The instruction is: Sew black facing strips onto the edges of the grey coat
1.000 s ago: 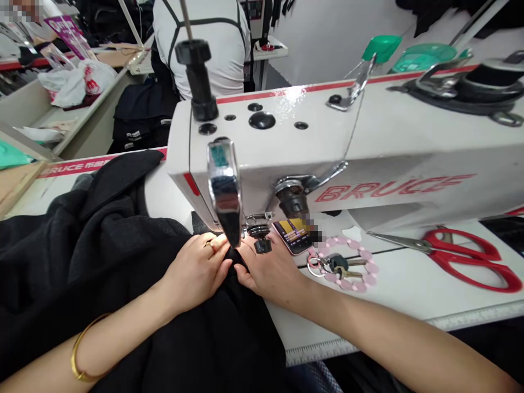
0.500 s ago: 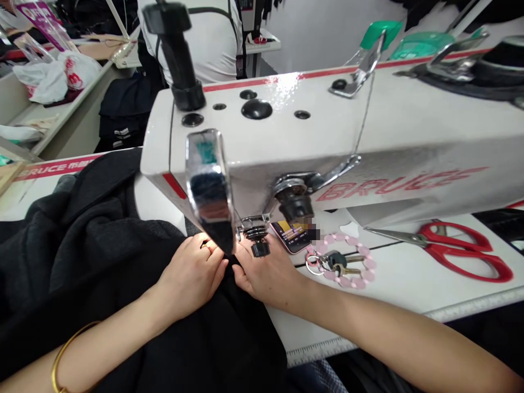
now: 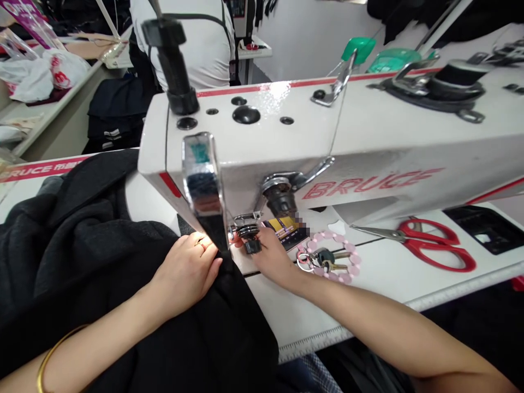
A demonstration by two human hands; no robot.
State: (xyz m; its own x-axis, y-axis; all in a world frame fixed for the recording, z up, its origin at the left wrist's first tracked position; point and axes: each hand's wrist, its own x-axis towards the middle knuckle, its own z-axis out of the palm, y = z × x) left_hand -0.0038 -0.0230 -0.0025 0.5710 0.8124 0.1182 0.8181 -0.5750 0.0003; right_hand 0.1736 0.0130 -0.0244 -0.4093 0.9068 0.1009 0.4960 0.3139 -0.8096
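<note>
- We read BRUCE in outlined red letters on the sewing machine [image 3: 368,128], and BRUCE again in white on the red strip [image 3: 45,168] along the table's [image 3: 266,300] far edge, where the characters after it run under cloth.
- The writing on the phone [image 3: 286,232] is too small for us to make out.
- Our left hand [image 3: 184,273] lies palm down on the black garment [image 3: 85,218], fingers together and bent towards the machine's head; we cannot tell whether they pinch the cloth or only press it.
- Our right hand [image 3: 272,259] reaches in from the right, wrist low, its fingers partly hidden behind the black knob [image 3: 252,246]; we cannot tell what, if anything, they grasp.
- The garment spreads left of and below the machine's head, over the table's left part.
- Keys [image 3: 333,262] on a pink beaded loop lie just beside our right wrist, with red-handled scissors [image 3: 438,245] farther right.
- Half a second ago our right thumb rested on the cloth near our left; now the right hand sits farther off, beyond the garment's edge.
</note>
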